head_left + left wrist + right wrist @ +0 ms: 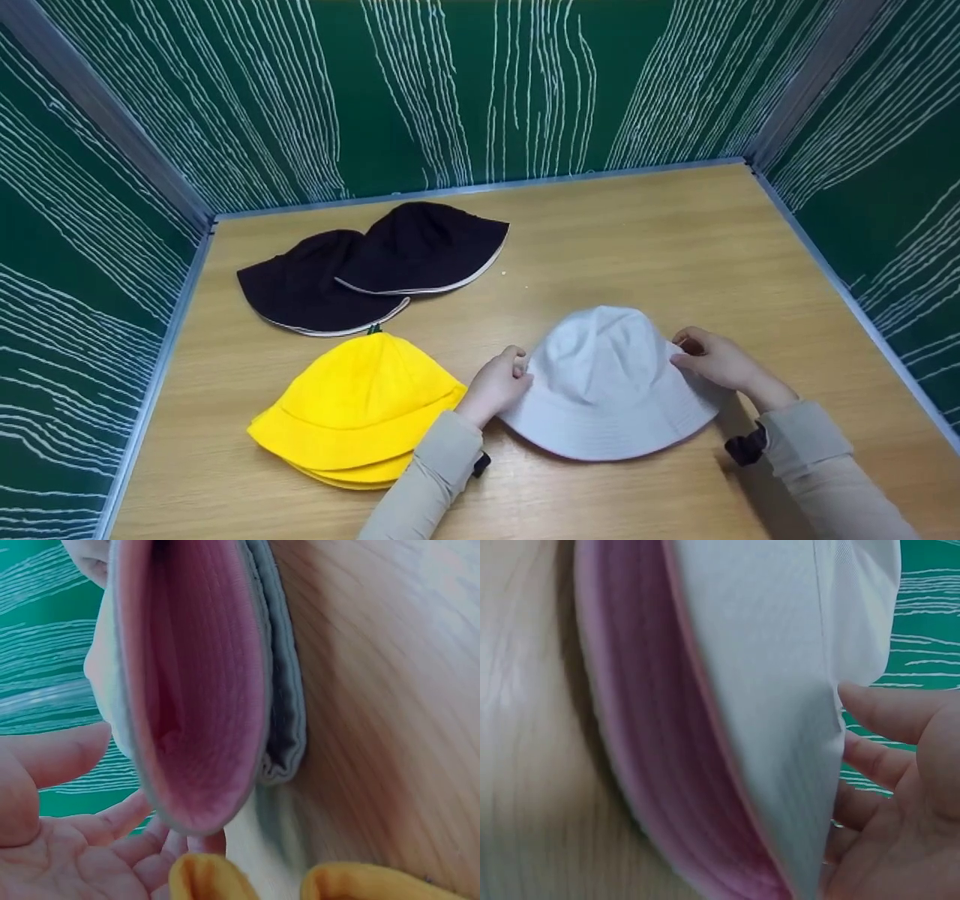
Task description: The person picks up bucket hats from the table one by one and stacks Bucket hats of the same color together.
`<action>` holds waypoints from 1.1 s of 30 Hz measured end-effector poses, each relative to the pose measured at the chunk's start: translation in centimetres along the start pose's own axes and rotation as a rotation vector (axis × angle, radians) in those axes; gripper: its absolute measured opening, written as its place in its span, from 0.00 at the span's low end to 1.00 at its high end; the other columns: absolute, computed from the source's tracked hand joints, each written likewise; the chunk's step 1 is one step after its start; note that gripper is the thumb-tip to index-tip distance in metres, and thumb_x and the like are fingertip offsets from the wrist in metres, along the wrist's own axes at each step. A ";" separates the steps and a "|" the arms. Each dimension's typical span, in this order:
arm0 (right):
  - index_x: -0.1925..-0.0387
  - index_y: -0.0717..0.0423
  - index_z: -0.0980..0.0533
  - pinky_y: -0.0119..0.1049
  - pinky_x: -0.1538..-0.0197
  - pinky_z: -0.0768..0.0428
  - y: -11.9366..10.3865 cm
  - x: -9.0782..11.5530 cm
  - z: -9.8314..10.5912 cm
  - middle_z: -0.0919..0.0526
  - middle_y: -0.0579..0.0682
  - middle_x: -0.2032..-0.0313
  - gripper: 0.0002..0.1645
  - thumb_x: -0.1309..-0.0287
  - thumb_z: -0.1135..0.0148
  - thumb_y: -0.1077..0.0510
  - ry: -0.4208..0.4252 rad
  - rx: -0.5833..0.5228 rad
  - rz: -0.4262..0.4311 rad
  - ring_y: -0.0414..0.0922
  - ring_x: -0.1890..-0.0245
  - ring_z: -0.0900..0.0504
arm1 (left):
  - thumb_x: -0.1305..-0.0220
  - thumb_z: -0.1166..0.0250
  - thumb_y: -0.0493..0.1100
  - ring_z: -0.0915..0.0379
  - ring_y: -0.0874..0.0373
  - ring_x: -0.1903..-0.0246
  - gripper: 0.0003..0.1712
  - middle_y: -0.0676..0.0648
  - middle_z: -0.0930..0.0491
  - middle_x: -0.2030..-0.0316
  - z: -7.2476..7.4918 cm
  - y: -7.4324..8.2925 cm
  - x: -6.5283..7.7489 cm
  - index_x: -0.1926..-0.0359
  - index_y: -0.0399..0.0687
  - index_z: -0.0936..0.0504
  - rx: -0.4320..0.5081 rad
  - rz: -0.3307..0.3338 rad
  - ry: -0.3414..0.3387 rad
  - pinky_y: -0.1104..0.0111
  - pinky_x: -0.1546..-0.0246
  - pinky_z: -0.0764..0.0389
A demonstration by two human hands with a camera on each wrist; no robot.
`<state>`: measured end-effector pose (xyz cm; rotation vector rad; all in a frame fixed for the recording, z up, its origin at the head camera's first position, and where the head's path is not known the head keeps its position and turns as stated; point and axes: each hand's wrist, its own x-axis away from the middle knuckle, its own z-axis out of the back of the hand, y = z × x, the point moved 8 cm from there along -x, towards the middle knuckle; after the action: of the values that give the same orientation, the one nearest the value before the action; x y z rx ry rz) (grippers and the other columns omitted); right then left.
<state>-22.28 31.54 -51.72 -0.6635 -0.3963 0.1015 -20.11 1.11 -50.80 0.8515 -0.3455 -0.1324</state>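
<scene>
A pale grey-white bucket hat (600, 375) with a pink lining (214, 675) sits at the right front, crown up. Its left brim is between the thumb and fingers of my left hand (496, 384); the fingertips go out of sight behind the brim (285, 705). Opposite, my right hand (720, 361) pinches the right side, thumb on the outer cloth near the crown seam. Both wrist views show a second brim layer; I cannot tell if another hat is underneath. Close to my left forearm lies a yellow hat (360, 390) with a doubled brim edge and green tip.
Behind the yellow hat, two dark hats with pale edging lie overlapped: one on the left (307, 277), one on the right (435, 247). Green panels (465, 90) with white lines wall in the wooden tabletop (660, 240) at the back and sides.
</scene>
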 end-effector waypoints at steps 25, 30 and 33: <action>0.67 0.58 0.26 0.28 0.70 0.29 -6.1 1.2 -3.5 0.26 0.46 0.72 0.05 0.43 0.37 0.62 0.143 0.008 0.331 0.35 0.72 0.31 | 0.35 0.40 0.47 0.36 0.61 0.80 0.09 0.53 0.32 0.77 2.1 -0.9 2.2 0.67 0.46 0.26 0.079 0.015 0.011 0.73 0.77 0.33; 0.66 0.58 0.26 0.29 0.68 0.30 -5.9 1.0 -4.1 0.26 0.46 0.71 0.06 0.43 0.36 0.61 0.114 0.001 0.330 0.36 0.70 0.31 | 0.34 0.41 0.45 0.35 0.60 0.75 0.09 0.52 0.32 0.75 3.1 -1.1 2.3 0.66 0.44 0.25 0.117 -0.016 0.021 0.71 0.72 0.31; 0.65 0.58 0.27 0.30 0.67 0.31 -5.7 0.9 -4.4 0.27 0.46 0.71 0.07 0.44 0.36 0.61 0.099 -0.006 0.337 0.37 0.70 0.32 | 0.34 0.42 0.45 0.34 0.59 0.71 0.09 0.52 0.30 0.73 3.8 -1.2 2.3 0.66 0.43 0.25 0.157 -0.016 0.028 0.69 0.66 0.30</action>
<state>-19.98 24.72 -51.03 -0.7342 -0.1870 0.3856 -19.22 -3.01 -48.85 1.0106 -0.3262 -0.1093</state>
